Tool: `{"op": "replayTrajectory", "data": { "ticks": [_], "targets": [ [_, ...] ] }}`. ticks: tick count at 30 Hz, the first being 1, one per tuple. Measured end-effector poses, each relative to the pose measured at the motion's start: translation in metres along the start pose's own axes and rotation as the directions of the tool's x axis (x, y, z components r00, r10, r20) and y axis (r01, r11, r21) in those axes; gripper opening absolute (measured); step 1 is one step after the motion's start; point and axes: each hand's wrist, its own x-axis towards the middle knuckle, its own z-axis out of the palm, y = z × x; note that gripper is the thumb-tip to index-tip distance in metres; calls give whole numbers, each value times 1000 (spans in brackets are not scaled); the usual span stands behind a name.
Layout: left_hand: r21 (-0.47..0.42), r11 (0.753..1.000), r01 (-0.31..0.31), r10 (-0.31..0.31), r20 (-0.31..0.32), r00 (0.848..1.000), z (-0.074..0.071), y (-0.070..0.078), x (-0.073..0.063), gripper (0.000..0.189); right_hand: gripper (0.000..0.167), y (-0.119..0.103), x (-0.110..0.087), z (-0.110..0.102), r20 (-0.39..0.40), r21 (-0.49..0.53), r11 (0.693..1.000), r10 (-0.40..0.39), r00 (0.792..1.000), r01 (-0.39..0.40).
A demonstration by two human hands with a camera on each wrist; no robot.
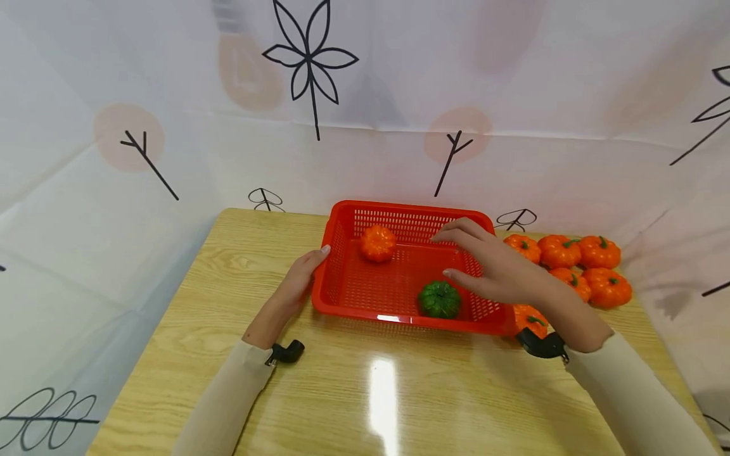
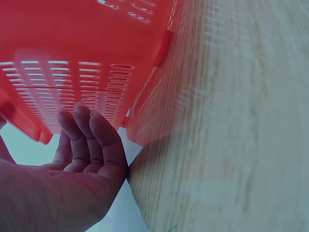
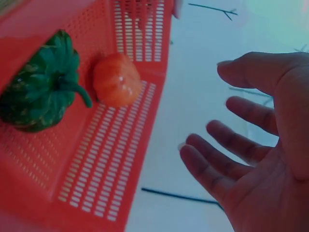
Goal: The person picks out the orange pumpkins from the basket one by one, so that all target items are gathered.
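Observation:
A red plastic basket (image 1: pixel 399 266) with slotted walls stands on the table. Inside it lie an orange pumpkin (image 1: pixel 378 243) near the back left and a green pumpkin (image 1: pixel 440 299) near the front right. My left hand (image 1: pixel 299 275) holds the basket's left side, thumb at the rim. The left wrist view shows its fingers (image 2: pixel 108 140) bent against the outside of the slotted wall. Over the right part of the basket hovers my right hand (image 1: pixel 496 263), fingers spread and holding nothing; the right wrist view shows the bare palm and parted fingers (image 3: pixel 207 166).
Several orange pumpkins (image 1: pixel 607 288) sit in a group on the table to the right of the basket, partly hidden by the right hand and forearm. The wooden table (image 1: pixel 319 392) ends at a patterned white cloth (image 1: pixel 371 158) behind and at the sides.

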Motion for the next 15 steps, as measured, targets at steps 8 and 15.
{"op": "replayTrajectory", "data": {
  "ticks": [8, 15],
  "targets": [
    [-4, 1000, -6, 6, -3, 1000, 0, -1, 1, 60, 51, 3, 39, 10, 62, 34, 999, -18, 998, 16],
    [-20, 1000, 0, 0, 5, 1000, -1, -3, 3, 61, 52, 15, 66, 22, 111, 58, 998, -11, 994, 4]
  ]
}}
